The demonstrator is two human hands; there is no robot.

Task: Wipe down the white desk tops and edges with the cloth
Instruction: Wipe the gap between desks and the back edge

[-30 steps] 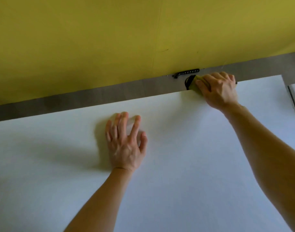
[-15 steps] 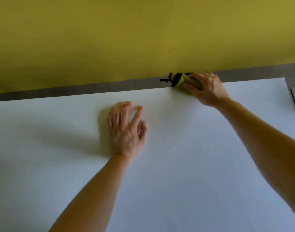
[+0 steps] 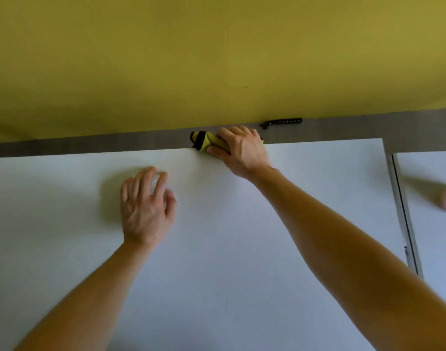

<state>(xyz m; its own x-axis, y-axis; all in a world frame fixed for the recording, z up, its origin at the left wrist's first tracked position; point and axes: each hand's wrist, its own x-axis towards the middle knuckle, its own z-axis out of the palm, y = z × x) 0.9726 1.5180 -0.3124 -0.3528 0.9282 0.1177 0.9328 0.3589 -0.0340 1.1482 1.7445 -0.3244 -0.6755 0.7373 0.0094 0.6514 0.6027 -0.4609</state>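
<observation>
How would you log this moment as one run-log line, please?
right hand: grips yellow-green and black cloth at far edge of white desk top | left hand: rests on desk top | step: edge wipe
</observation>
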